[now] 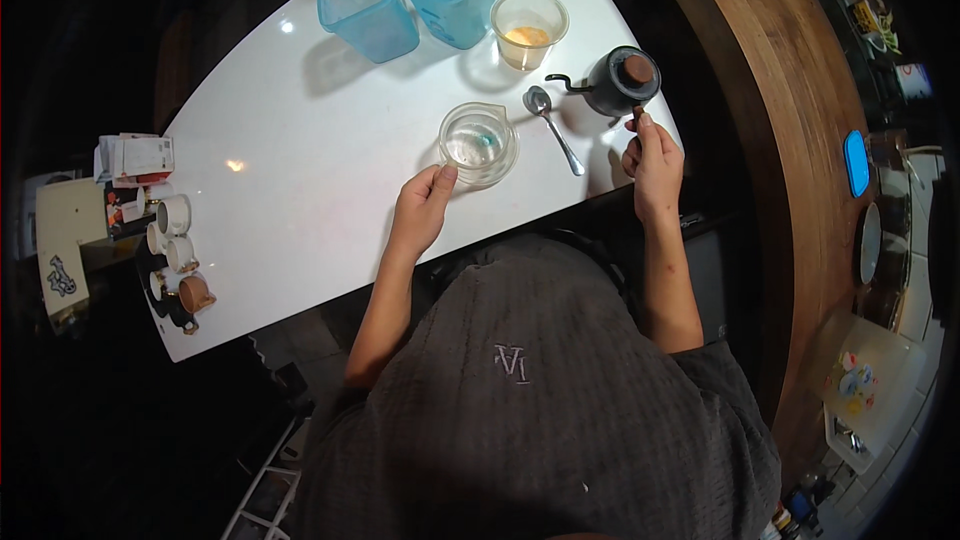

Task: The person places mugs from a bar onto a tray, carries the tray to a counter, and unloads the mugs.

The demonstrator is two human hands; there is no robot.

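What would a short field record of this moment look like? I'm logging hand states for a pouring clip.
left hand: fingers on the rim of the clear glass jug
right hand: closed on the handle of the black gooseneck kettle
kettle: standing upright on the white table
between them: metal spoon, lying flat
behind: plastic cup with orange contents, two blue containers
table's left edge: small cups
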